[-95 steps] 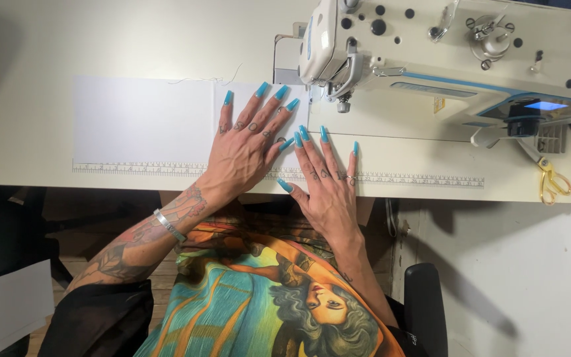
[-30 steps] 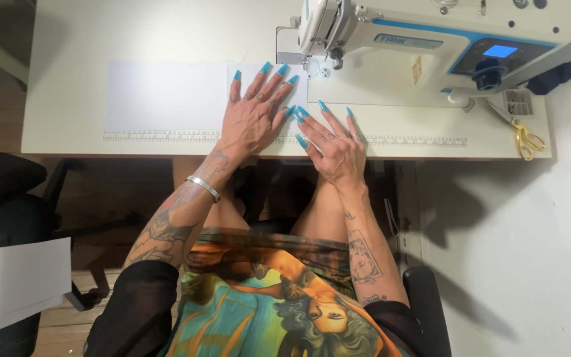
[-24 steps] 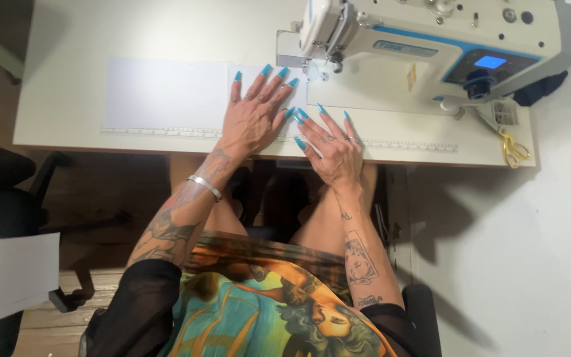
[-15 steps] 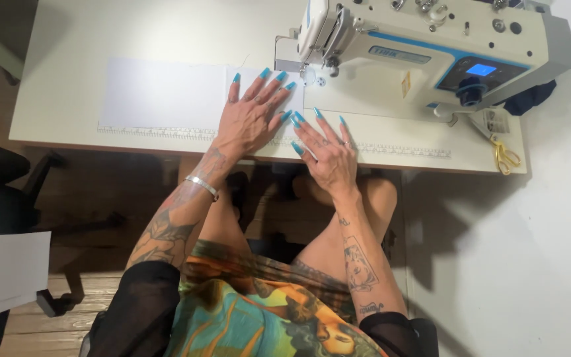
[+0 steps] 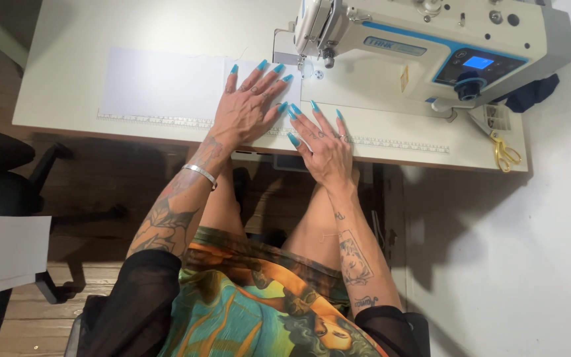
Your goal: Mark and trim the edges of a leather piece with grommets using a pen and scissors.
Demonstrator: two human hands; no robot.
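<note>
My left hand (image 5: 246,109) lies flat, fingers spread, on a white strip of fabric (image 5: 160,86) that stretches left across the cream sewing table (image 5: 67,59). Its fingertips point toward the needle area (image 5: 312,66) of the white and blue sewing machine (image 5: 431,46). My right hand (image 5: 325,142) rests flat beside it near the table's front edge, over the printed ruler strip (image 5: 391,142), fingers apart. Neither hand holds anything. Both have long turquoise nails.
Yellow-handled scissors (image 5: 505,152) lie at the table's right end, near a dark blue cloth (image 5: 530,92) behind the machine. A black office chair (image 5: 1,165) stands to the left with a white sheet (image 5: 4,254) below it. A white wall is on the right.
Both hands stay flat on the fabric in much the same pose. The view has shifted, so the table and machine sit a little differently in frame.
</note>
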